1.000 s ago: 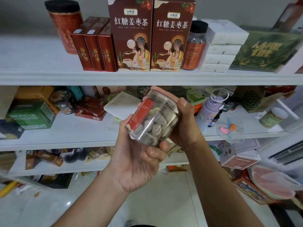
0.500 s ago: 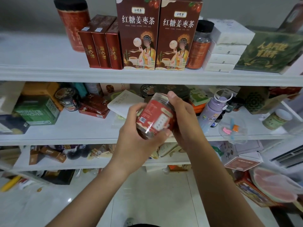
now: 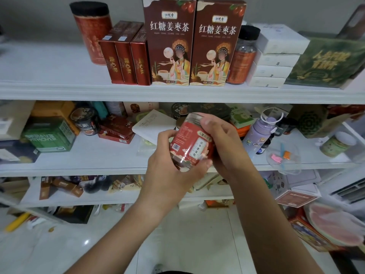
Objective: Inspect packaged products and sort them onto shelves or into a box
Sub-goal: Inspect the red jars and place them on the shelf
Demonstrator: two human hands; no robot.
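1. A white three-tier shelving unit (image 3: 59, 91) spans the view, each tier crowded with packaged goods.
2. Two tall brown printed cartons (image 3: 169, 46) stand upright side by side on the top tier, with three slim red boxes (image 3: 124, 56) just to their left.
3. A green rectangular box (image 3: 51, 135) sits at the left of the middle tier.
4. The left hand (image 3: 167, 175) cups the jar's base, fingers curled round it. The right hand (image 3: 225, 147) grips its upper part, thumb at the lid edge.
5. The clear plastic jar with a red label (image 3: 189, 143) is held tilted between both hands, in front of the middle tier.
6. A lilac plastic bottle (image 3: 256, 135) stands on the middle tier, just right of the right hand.
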